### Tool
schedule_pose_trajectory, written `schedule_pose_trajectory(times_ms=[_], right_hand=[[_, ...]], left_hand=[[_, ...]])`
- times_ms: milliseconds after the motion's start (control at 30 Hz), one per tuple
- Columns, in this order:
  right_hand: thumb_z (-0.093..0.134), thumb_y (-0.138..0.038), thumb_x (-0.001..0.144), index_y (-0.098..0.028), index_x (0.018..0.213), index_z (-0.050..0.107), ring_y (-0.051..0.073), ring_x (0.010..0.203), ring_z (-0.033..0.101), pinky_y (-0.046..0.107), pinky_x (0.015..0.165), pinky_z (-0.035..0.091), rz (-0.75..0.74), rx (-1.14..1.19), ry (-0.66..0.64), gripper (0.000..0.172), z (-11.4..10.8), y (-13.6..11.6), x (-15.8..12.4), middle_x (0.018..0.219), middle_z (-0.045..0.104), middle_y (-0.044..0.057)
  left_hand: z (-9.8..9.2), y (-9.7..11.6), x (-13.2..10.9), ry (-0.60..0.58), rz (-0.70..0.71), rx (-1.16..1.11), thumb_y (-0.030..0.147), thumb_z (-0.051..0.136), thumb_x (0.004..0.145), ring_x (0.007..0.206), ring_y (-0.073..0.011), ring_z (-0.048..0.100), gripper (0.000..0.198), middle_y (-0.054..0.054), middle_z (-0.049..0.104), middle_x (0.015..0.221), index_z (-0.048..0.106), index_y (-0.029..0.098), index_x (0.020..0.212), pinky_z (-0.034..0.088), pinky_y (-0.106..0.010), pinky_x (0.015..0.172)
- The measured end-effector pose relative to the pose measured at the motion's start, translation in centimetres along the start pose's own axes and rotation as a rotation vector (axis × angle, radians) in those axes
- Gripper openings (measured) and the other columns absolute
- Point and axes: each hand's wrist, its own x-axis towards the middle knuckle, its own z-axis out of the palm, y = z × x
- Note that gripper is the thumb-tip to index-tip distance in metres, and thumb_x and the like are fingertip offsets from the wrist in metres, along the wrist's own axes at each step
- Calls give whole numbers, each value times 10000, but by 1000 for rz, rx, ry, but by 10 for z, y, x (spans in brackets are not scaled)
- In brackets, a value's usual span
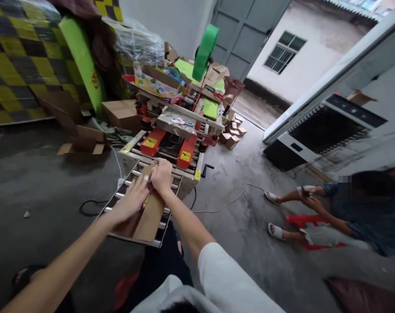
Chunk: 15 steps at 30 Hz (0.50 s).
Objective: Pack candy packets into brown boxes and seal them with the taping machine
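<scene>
A brown cardboard box (150,217) lies on the roller conveyor (119,193) in front of me, its top flaps partly up. My left hand (130,202) rests flat on the left flap with its fingers stretched forward. My right hand (161,174) is curled over the far end of the box, pressing the flap down. A thin yellow-green object shows in the gap between my hands. The conveyor leads into a carton-sealing machine (171,143) with red guides.
A green tape roll (204,51) stands above the machine. Loose cardboard boxes (232,130) lie beyond and to the left of it. A person (347,208) sits on a red stool at the right, feet on the concrete floor. A cable (230,201) runs across the floor.
</scene>
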Motion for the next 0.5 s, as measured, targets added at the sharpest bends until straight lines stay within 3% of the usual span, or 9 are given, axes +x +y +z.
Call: schedule_pose_trajectory(times_ms=[100,233,300,400,500], right_hand=[[351,-151,1003,-143,1291,543,180,1244,552,333,1141,357,136,165,55,346,1,1,8,1312,636,116],[317,-190,1015,-93,1381,487,189,1322,529,357,1155,376,273,255,94,415,-3,1,-11,1403,588,179],[375,-270,1018,-83,1490,397,242,1458,419,464,1233,285,234,242,33,509,-5,2,-41,1534,482,211],[480,-410,994,-75,1617,181,329,1590,149,601,1259,186,56,193,-174,768,-6,8,-85,1689,203,226],[523,-491,973,-65,1631,128,358,1597,82,635,1256,172,-102,95,-315,878,-9,15,-89,1707,102,226]], left_hand=[[14,-11,-31,-118,224,392,357,470,957,1555,-366,264,546,-180,377,1624,553,126,1445,264,-739,1157],[17,-19,-38,-119,319,747,374,343,1015,1558,-367,251,576,-130,288,1670,426,190,1554,376,-714,1094],[15,-26,-33,-115,314,767,358,289,1021,1556,-345,266,578,-120,307,1666,416,193,1561,422,-658,1081],[8,-46,-22,-162,339,679,335,251,1018,1551,-293,294,594,-92,340,1658,375,197,1582,485,-538,1065],[3,-69,-5,-202,399,568,388,249,1016,1514,-290,368,611,-89,407,1625,413,172,1563,498,-490,1078]])
